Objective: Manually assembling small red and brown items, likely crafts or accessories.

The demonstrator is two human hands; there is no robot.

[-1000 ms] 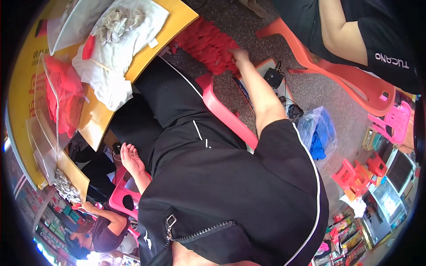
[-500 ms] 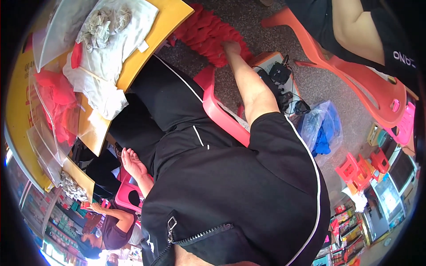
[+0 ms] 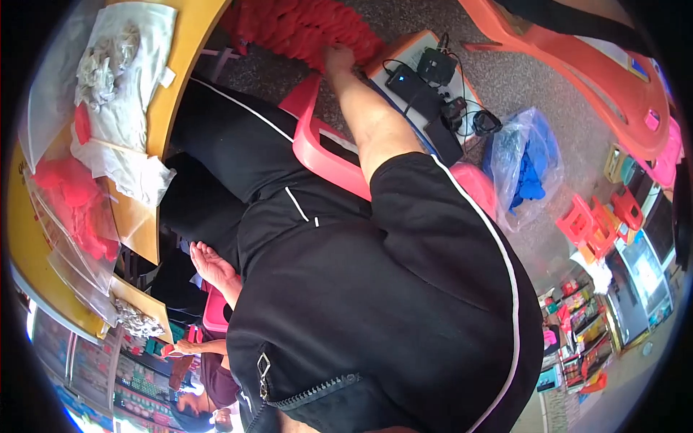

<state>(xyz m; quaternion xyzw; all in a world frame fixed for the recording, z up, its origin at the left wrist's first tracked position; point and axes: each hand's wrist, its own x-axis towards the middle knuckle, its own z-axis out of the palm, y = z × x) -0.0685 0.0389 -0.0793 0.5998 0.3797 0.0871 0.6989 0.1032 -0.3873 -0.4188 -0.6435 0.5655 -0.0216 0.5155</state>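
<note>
At the top of the view lies a large red ruffled heap (image 3: pixel 303 29), like layered fabric petals, low by the speckled floor. My right arm reaches down to it, and my right hand (image 3: pixel 338 59) touches its near edge. The fingers of that hand are partly lost against the red, so their grip is unclear. My left hand (image 3: pixel 215 267) rests beside my black-trousered thigh, palm up, fingers stretched and loosely bent, holding nothing.
At left, a yellow-edged table (image 3: pixel 189 50) bears white cloth (image 3: pixel 123 79) and red material (image 3: pixel 72 191). Right of my arm are a board with black chargers (image 3: pixel 437 68), a bag of blue pieces (image 3: pixel 530 169) and an orange chair (image 3: pixel 577 65). Another person (image 3: pixel 220 375) sits lower left.
My view has turned, so the table and red heap sit farther left and more of the chargers shows. My right hand stays at the heap; my left hand keeps its open pose.
</note>
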